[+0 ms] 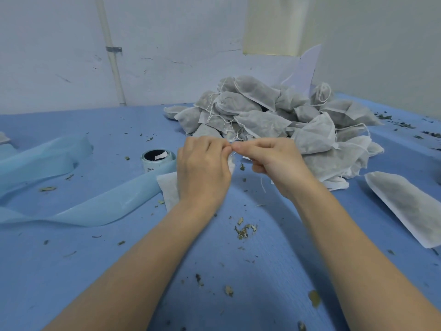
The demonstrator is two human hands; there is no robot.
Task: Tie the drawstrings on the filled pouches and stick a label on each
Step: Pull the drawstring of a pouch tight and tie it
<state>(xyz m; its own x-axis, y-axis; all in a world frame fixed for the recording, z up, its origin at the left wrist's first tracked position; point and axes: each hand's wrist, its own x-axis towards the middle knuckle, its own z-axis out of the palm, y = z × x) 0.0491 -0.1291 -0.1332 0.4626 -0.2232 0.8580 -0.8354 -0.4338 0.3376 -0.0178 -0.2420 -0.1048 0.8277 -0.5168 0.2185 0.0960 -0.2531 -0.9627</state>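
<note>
Tying the drawstring is the step in hand: the left hand [202, 168] and right hand [274, 161] are meeting fingertip to fingertip, each seeming to be pinching a string end, though the cord itself is too thin to make out. The pouch [168, 189] is lying on the blue bench [107, 259] mostly under the left hand, just in front of the heap of filled pouches [274, 120]. Pulling evenly and snugging the knot against the gathered neck should be stopping leaf crumbs escaping; the label roll [157, 160] is waiting nearby
</note>
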